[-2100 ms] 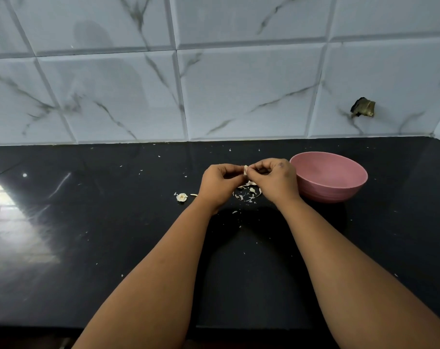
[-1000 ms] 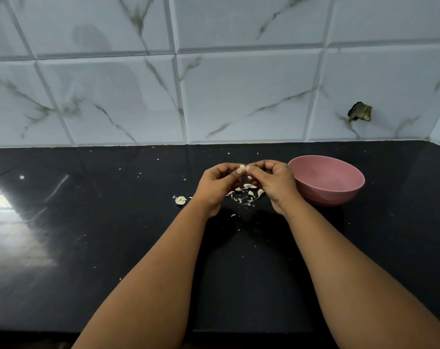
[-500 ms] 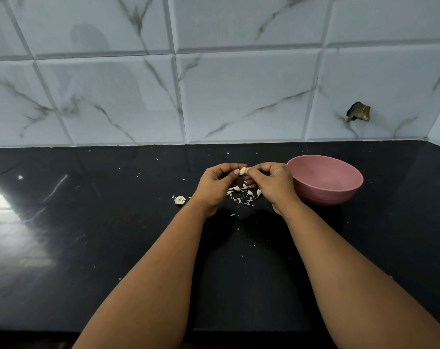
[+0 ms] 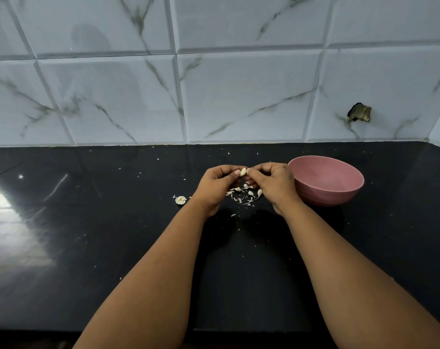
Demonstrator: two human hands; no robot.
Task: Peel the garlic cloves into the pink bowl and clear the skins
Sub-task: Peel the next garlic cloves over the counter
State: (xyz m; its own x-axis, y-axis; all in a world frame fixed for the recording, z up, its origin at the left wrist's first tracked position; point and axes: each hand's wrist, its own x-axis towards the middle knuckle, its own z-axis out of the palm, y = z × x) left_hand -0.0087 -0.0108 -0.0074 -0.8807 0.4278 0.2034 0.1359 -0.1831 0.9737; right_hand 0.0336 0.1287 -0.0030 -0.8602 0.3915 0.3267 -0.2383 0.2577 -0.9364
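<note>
At the far left of the frame the black counter [image 4: 63,248] shows a bright window reflection, and this side has wide free surface with only tiny flakes on it. Its near edge runs along the bottom of the frame, and its far edge meets the marble-pattern wall tiles [image 4: 113,96] across the middle.

A little left of centre a small garlic root piece [image 4: 180,200] lies alone on the counter, just beside the left wrist.

In the centre the left hand [image 4: 217,183] has its fingers curled, and its fingertips pinch a pale garlic clove [image 4: 243,171] from the left side. The right hand [image 4: 273,181] is curled in the same way and pinches the same clove from the right, so both hands meet above the counter. Under them lies a small pile of skins [image 4: 245,195], scattered on the black surface.

Right of centre the pink bowl [image 4: 326,181] stands upright, just beside the right hand. I cannot tell if it contains anything. Right of the bowl there is free counter up to the corner, where the side wall begins. On the tiles at upper right is a dark broken spot [image 4: 360,112].
</note>
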